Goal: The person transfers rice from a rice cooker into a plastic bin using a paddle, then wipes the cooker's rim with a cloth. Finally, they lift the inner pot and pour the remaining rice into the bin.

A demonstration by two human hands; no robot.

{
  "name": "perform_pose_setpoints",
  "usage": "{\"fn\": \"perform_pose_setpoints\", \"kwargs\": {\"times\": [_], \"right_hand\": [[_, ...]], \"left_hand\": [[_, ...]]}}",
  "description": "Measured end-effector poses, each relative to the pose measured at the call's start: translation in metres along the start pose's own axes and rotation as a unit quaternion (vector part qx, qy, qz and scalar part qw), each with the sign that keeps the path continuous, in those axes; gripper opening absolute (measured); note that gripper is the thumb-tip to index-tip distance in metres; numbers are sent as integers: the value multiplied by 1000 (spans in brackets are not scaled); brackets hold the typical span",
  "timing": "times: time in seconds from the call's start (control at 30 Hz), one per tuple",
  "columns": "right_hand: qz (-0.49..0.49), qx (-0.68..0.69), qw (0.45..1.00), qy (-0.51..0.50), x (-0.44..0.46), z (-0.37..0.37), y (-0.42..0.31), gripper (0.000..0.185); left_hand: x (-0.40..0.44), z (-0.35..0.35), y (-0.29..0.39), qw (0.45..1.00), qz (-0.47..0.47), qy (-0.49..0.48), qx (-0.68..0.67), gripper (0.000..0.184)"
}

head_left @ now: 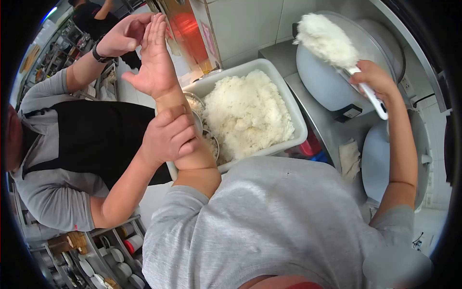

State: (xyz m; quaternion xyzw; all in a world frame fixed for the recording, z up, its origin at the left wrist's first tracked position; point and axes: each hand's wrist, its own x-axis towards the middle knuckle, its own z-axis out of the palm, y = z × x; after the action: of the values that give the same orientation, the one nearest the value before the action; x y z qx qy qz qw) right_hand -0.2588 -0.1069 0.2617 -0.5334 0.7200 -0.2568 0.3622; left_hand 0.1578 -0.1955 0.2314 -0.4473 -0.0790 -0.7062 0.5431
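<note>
My left hand is raised, palm showing, with its fingers stretched out and nothing held in it. A co-worker's hand is wrapped round my left forearm, and their other hand is at my fingertips. At the right, my right hand is closed on the white handle of a rice paddle. A large clump of white rice covers the paddle's blade. Between my arms stands a white plastic tub with a big heap of cooked rice in it.
Metal bowls with some rice sit at the tub's left side. Two large rounded pale-blue vessels stand on the steel counter at the right. A crumpled cloth lies there. The co-worker in a black apron stands close at left.
</note>
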Motion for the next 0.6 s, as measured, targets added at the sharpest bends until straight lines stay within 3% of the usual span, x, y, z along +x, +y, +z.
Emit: {"fn": "perform_pose_setpoints", "kwargs": {"times": [0.1,0.17,0.23,0.37,0.6], "right_hand": [[-42,-85,995,-42,10,49,-2,26],[-119,-225,966,-46,22,90,4,26],[-224,-475,843,117,49,154,45,28],[-202,-565,791,119,55,250,73,15],[-242,-509,816,129,-5,170,28,13]], "left_hand": [[-4,1,3,1000,10,6,-3,119],[-3,1,4,1000,15,8,-3,119],[-3,-4,5,1000,18,10,2,119],[2,-6,6,1000,21,13,15,119],[-3,-21,8,996,40,45,73,119]]}}
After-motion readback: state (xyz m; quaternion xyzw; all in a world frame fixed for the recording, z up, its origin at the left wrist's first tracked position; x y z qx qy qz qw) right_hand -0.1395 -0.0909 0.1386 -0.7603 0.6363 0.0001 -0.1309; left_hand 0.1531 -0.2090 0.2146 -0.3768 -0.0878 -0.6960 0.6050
